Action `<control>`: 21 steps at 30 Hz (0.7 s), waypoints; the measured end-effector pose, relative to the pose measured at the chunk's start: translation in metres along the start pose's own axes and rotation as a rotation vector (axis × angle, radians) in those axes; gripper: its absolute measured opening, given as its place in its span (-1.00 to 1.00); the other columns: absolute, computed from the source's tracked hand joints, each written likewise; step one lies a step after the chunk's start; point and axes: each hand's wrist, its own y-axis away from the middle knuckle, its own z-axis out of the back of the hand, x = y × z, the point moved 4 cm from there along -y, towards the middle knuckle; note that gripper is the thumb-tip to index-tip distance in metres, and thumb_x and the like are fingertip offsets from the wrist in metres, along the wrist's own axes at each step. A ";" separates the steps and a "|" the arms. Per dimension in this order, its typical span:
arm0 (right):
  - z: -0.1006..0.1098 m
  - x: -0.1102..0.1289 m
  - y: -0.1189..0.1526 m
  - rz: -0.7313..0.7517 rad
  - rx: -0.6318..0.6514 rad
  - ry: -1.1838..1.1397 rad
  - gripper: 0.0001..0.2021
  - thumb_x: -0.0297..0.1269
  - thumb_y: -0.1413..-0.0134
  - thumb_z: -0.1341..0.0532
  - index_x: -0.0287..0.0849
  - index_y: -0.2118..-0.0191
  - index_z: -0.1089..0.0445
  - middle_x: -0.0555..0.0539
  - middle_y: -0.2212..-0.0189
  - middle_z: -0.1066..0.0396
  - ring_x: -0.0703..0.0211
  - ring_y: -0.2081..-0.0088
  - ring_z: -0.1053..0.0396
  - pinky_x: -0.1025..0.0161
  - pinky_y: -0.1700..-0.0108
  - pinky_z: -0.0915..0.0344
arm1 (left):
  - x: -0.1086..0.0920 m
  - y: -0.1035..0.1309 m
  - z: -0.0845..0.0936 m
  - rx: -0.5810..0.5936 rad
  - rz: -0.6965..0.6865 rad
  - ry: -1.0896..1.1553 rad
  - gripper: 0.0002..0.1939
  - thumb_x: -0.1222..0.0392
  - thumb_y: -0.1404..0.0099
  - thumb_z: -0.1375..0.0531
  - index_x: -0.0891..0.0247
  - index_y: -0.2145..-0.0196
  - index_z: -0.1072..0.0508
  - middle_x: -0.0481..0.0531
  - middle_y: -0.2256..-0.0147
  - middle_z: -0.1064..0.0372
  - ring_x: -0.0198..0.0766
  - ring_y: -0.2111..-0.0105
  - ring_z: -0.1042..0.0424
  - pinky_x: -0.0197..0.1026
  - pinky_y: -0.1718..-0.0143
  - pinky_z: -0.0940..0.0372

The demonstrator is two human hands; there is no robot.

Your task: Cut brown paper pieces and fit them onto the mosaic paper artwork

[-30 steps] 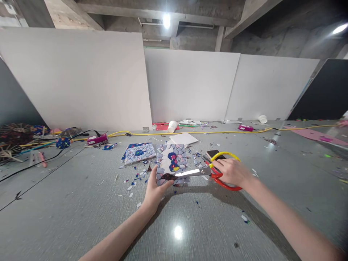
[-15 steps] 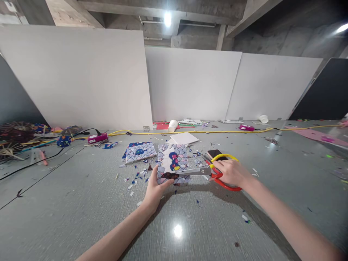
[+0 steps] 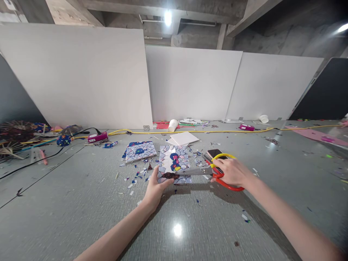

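My left hand (image 3: 155,189) grips the lower left corner of a patterned card (image 3: 169,159), thumb on top. The card has a grey-lilac cobblestone pattern, with blue, pink and yellow pieces in its middle and a dark brown piece (image 3: 169,175) near its bottom edge. In my right hand (image 3: 233,172) is a pair of scissors (image 3: 199,171) with one yellow and one red handle loop. Their blades point left and reach over the card by the brown piece. Whether the tips touch it, I cannot tell. A phone (image 3: 216,153) lies partly behind the scissors.
Another patterned card (image 3: 140,150) lies to the left among small paper scraps (image 3: 137,177). White sheets (image 3: 183,138) are behind the held card. A yellow cable (image 3: 195,131), a paper cup (image 3: 173,125) and a purple box (image 3: 98,137) lie farther back, before white boards (image 3: 193,83).
The held card and scissors have shifted very slightly, a little to the right. Both hands keep their grip, and the blades stay over the card.
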 end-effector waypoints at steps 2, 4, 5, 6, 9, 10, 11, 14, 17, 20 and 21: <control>0.000 0.000 0.000 -0.001 0.006 0.003 -0.53 0.14 0.08 -0.07 -0.18 0.24 -0.29 -0.08 0.45 -0.44 0.07 0.47 -0.37 0.25 0.48 -0.11 | 0.000 0.000 0.001 -0.005 0.004 0.000 -0.26 0.31 0.21 -0.34 0.20 0.01 -0.26 0.09 0.17 -0.40 -0.10 0.16 -0.38 -0.12 0.07 -0.20; 0.001 0.000 0.000 -0.005 0.016 0.009 -0.52 0.16 0.10 -0.07 -0.18 0.24 -0.29 -0.08 0.44 -0.44 0.07 0.46 -0.37 0.25 0.48 -0.10 | 0.000 0.000 0.001 -0.002 0.011 -0.002 -0.26 0.31 0.22 -0.34 0.20 0.01 -0.26 0.09 0.17 -0.39 -0.10 0.16 -0.38 -0.11 0.07 -0.20; 0.001 0.001 -0.001 -0.008 0.022 0.015 -0.51 0.17 0.11 -0.07 -0.17 0.24 -0.28 -0.07 0.44 -0.44 0.07 0.46 -0.37 0.25 0.48 -0.10 | 0.000 0.000 0.000 0.005 0.014 -0.003 -0.26 0.31 0.21 -0.34 0.20 0.01 -0.26 0.10 0.17 -0.39 -0.10 0.15 -0.38 -0.12 0.07 -0.20; 0.001 0.001 -0.001 -0.010 0.028 0.022 -0.50 0.19 0.12 -0.08 -0.17 0.24 -0.28 -0.07 0.43 -0.44 0.07 0.46 -0.37 0.24 0.48 -0.10 | 0.000 0.000 0.000 0.013 0.016 -0.003 -0.27 0.30 0.21 -0.34 0.20 0.02 -0.26 0.10 0.15 -0.39 -0.10 0.15 -0.38 -0.12 0.07 -0.21; 0.001 0.003 -0.002 -0.016 0.038 0.030 -0.48 0.21 0.15 -0.09 -0.17 0.24 -0.28 -0.08 0.43 -0.44 0.06 0.46 -0.37 0.24 0.47 -0.10 | -0.002 0.002 -0.002 0.037 0.015 0.003 -0.28 0.29 0.21 -0.35 0.20 0.03 -0.26 0.10 0.14 -0.38 -0.09 0.14 -0.37 -0.12 0.08 -0.21; 0.002 0.003 -0.002 -0.019 0.038 0.027 -0.48 0.21 0.15 -0.09 -0.16 0.24 -0.27 -0.07 0.43 -0.44 0.06 0.46 -0.37 0.24 0.48 -0.10 | -0.002 0.002 -0.003 0.036 0.016 0.006 -0.28 0.29 0.21 -0.35 0.20 0.03 -0.26 0.10 0.15 -0.39 -0.09 0.14 -0.37 -0.12 0.09 -0.21; 0.002 0.003 -0.002 -0.021 0.039 0.022 -0.48 0.21 0.16 -0.09 -0.16 0.24 -0.27 -0.07 0.43 -0.44 0.07 0.46 -0.36 0.25 0.48 -0.09 | -0.003 0.002 -0.003 0.032 0.021 0.010 -0.28 0.29 0.22 -0.35 0.21 0.04 -0.26 0.10 0.15 -0.39 -0.09 0.14 -0.37 -0.12 0.09 -0.22; 0.004 0.003 -0.002 -0.027 0.047 0.016 -0.50 0.20 0.16 -0.10 -0.14 0.26 -0.27 -0.06 0.44 -0.43 0.07 0.47 -0.36 0.25 0.50 -0.08 | -0.003 0.003 -0.004 0.018 0.043 0.027 -0.29 0.30 0.21 -0.35 0.21 0.04 -0.26 0.10 0.17 -0.40 -0.10 0.15 -0.38 -0.13 0.09 -0.22; 0.006 0.000 -0.002 -0.041 0.061 0.017 -0.51 0.20 0.16 -0.10 -0.14 0.27 -0.26 -0.06 0.44 -0.44 0.07 0.48 -0.36 0.25 0.51 -0.07 | -0.002 0.002 -0.004 0.009 0.063 0.050 -0.29 0.32 0.20 -0.35 0.21 0.04 -0.26 0.10 0.18 -0.40 -0.10 0.16 -0.39 -0.12 0.09 -0.22; 0.006 -0.001 -0.002 -0.047 0.083 0.023 -0.52 0.20 0.15 -0.09 -0.14 0.28 -0.25 -0.05 0.44 -0.44 0.06 0.47 -0.37 0.25 0.51 -0.07 | -0.002 0.002 -0.004 0.010 0.071 0.063 -0.28 0.31 0.20 -0.35 0.23 0.03 -0.25 0.12 0.19 -0.40 -0.09 0.16 -0.39 -0.11 0.08 -0.22; 0.005 -0.001 -0.002 -0.045 0.090 0.028 -0.52 0.20 0.15 -0.10 -0.14 0.29 -0.24 -0.05 0.44 -0.44 0.06 0.47 -0.37 0.25 0.51 -0.07 | -0.001 0.002 -0.004 0.011 0.070 0.063 -0.27 0.31 0.20 -0.35 0.24 0.03 -0.24 0.12 0.19 -0.40 -0.09 0.17 -0.39 -0.10 0.08 -0.22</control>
